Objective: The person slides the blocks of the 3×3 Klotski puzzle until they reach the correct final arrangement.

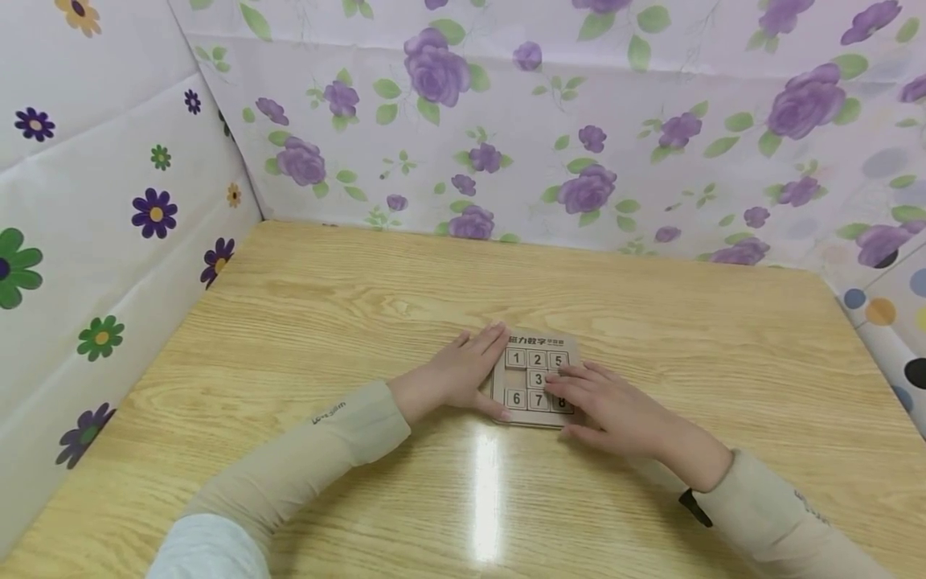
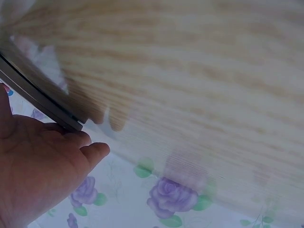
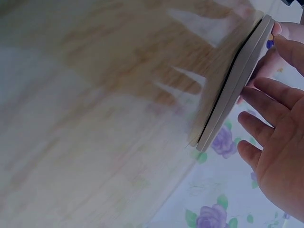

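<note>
A number sliding puzzle (image 1: 535, 418) lies flat on the wooden table, with Chinese lettering along its top edge. Tiles 1, 2 and 5 form the top row, and 6, 7 and 8 the bottom one. In the middle row the left slot is vacant beside tile 3 (image 1: 538, 379). My left hand (image 1: 463, 374) rests along the puzzle's left side, fingers extended at the upper corner and thumb at the lower one. My right hand (image 1: 615, 406) reaches over the right side, its fingertips on the tiles right of the 3, hiding the middle-right spot. In both wrist views the puzzle's edge (image 3: 237, 85) shows beside the fingers.
The glossy wood-grain table (image 1: 376, 281) reflects the hands and a bright streak of light. A floral cloth (image 1: 506, 121) hangs behind it, and another patterned cloth (image 1: 108, 241) lines the left side. A dark strap piece (image 1: 696, 508) shows at the right cuff.
</note>
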`<state>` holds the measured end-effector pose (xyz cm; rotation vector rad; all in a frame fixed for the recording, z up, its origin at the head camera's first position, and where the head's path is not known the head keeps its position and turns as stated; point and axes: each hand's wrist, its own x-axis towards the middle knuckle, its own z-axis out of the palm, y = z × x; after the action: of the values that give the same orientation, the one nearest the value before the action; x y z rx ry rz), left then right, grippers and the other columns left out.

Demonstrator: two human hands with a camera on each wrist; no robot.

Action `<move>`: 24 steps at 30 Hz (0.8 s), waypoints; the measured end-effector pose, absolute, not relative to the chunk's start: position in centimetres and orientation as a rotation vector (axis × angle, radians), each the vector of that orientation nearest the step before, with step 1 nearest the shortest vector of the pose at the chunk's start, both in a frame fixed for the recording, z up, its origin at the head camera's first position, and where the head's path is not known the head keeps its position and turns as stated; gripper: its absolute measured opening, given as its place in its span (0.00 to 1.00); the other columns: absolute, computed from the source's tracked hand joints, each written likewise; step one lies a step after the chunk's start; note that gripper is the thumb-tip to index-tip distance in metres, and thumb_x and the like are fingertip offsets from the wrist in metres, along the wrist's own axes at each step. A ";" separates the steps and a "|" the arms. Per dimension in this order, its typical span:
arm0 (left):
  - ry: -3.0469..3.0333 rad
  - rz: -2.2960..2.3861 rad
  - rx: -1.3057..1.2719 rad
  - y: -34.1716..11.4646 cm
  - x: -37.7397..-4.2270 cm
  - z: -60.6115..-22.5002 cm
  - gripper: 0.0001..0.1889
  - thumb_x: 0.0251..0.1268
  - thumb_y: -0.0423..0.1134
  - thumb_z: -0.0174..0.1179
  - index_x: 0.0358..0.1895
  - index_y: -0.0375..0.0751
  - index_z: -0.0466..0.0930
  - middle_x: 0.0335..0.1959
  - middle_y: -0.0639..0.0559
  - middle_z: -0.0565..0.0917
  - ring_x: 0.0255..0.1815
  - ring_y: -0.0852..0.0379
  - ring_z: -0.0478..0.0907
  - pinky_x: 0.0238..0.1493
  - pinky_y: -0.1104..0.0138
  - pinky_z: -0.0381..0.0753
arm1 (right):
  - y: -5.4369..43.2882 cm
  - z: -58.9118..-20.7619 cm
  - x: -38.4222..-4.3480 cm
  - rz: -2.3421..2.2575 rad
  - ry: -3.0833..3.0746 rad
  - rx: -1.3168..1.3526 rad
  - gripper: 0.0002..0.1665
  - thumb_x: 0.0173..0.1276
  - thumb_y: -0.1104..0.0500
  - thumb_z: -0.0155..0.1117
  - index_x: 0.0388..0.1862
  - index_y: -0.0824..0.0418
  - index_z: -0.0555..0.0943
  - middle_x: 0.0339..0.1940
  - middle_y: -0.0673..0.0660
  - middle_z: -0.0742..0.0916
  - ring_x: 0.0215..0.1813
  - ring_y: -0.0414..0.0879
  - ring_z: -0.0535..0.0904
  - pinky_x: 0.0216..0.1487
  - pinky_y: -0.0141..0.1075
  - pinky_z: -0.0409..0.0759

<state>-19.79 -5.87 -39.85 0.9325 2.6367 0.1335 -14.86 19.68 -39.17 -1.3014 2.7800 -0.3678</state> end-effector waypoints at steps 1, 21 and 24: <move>2.637 0.136 0.932 -5.9 -19.8 -39.9 0.64 0.46 0.74 0.58 0.76 0.37 0.35 0.78 0.45 0.36 0.79 0.52 0.35 0.77 0.54 0.40 | 19.7 -39.2 -14.9 -0.368 2.779 -1.300 0.35 0.62 0.47 0.66 0.63 0.63 0.73 0.64 0.59 0.78 0.69 0.60 0.67 0.71 0.58 0.59; 2.639 0.135 0.927 -5.8 -19.7 -39.9 0.64 0.46 0.74 0.58 0.76 0.37 0.35 0.78 0.45 0.36 0.79 0.52 0.34 0.77 0.54 0.40 | 20.0 -38.7 -15.1 -0.482 2.767 -1.190 0.31 0.64 0.55 0.65 0.64 0.64 0.72 0.64 0.63 0.77 0.67 0.62 0.69 0.69 0.59 0.63; 2.638 0.145 0.919 -5.8 -19.7 -39.8 0.64 0.46 0.74 0.59 0.76 0.37 0.35 0.78 0.45 0.36 0.79 0.52 0.35 0.77 0.54 0.40 | 20.0 -38.8 -15.1 -0.482 2.765 -1.187 0.31 0.64 0.55 0.65 0.64 0.64 0.72 0.64 0.63 0.77 0.67 0.61 0.69 0.69 0.59 0.63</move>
<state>-19.73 -5.84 -39.78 0.9193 2.6378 0.1447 -15.14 20.01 -38.77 -1.1865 2.7653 -0.4816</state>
